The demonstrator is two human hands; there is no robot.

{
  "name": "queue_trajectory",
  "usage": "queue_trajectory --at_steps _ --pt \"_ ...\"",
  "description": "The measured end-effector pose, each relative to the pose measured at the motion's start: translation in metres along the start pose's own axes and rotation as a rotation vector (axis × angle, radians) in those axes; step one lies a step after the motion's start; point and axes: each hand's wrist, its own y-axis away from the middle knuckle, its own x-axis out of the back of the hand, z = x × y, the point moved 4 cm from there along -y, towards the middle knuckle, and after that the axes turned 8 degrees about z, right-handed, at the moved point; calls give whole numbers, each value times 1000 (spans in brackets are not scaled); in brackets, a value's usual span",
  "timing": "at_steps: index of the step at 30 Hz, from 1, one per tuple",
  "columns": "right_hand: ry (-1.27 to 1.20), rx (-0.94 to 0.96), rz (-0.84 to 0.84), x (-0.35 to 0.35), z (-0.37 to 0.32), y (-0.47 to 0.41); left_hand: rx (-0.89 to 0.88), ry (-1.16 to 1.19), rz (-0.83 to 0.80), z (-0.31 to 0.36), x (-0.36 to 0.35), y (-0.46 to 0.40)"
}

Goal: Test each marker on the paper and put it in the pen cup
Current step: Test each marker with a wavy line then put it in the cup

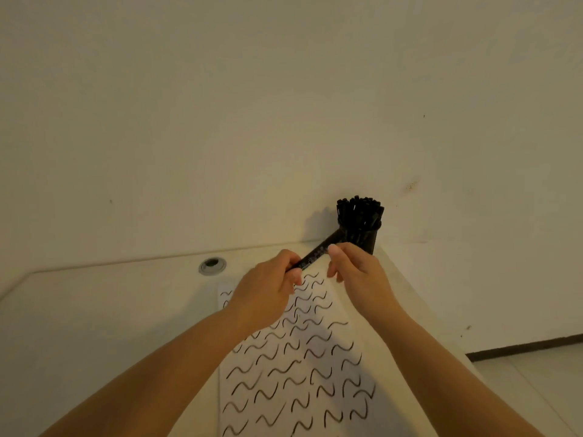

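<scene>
A black marker (315,254) slants up to the right above the far end of the paper. My left hand (268,291) grips its lower end with curled fingers. My right hand (353,266) pinches the marker near its middle, thumb on top. The marker's upper end overlaps the black pen cup (362,238), which stands at the table's far right corner against the wall, packed with several black markers (359,209). The white paper (296,367) lies under both hands, covered with several black wavy test strokes.
The pale table (110,326) has a round grey cable grommet (212,265) near its back edge, left of my hands. A plain wall rises behind. The table's right edge drops to the floor (536,373).
</scene>
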Motion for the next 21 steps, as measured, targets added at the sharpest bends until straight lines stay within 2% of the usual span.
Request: queue_trajectory --at_steps 4,8,10,14,17,19,21 --pt "-256 -168 -23 -11 3 44 -31 40 4 15 1 42" --pt "-376 -274 149 -6 10 78 23 52 83 14 9 77" --pt "-448 -351 170 -5 13 92 17 20 99 15 13 91" --pt "-515 -531 -76 -10 9 109 -202 -181 83 32 19 109" --pt "-505 -559 -154 -3 2 111 -347 -430 100 45 22 121" --pt "-489 -527 -169 2 -3 111 -369 -500 98 51 23 128" --pt "-475 -497 -185 4 -5 111 -314 -459 25 51 20 130"
